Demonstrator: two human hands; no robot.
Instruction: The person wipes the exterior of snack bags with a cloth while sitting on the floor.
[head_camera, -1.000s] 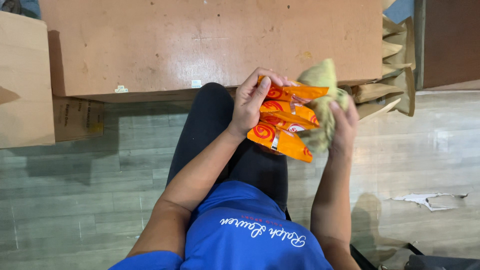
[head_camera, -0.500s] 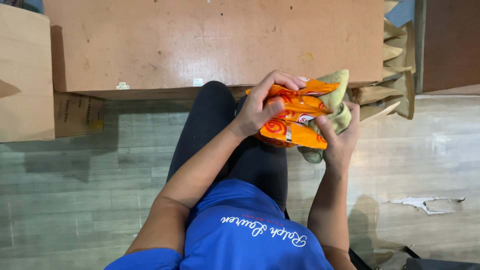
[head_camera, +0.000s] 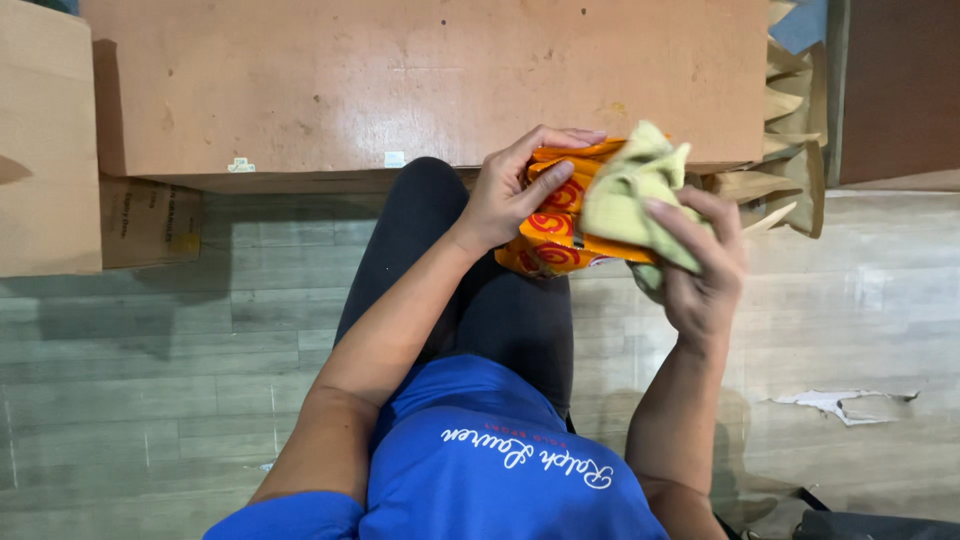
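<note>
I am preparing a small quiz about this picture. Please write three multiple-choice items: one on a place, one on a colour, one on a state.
1. Where is the cloth?
A. on the floor
B. on the packets, under the right hand
C. on the table top

2. What colour are the packets?
A. orange
B. blue
C. white

3. How does the left hand stand?
A. open and empty
B. flat on the table
C. closed around the packets

Answers:
1 B: the right hand presses the cloth onto the packets.
2 A: the packets are orange with red rings.
3 C: the left hand wraps its fingers over the packets, held at the edge of the table.
</note>
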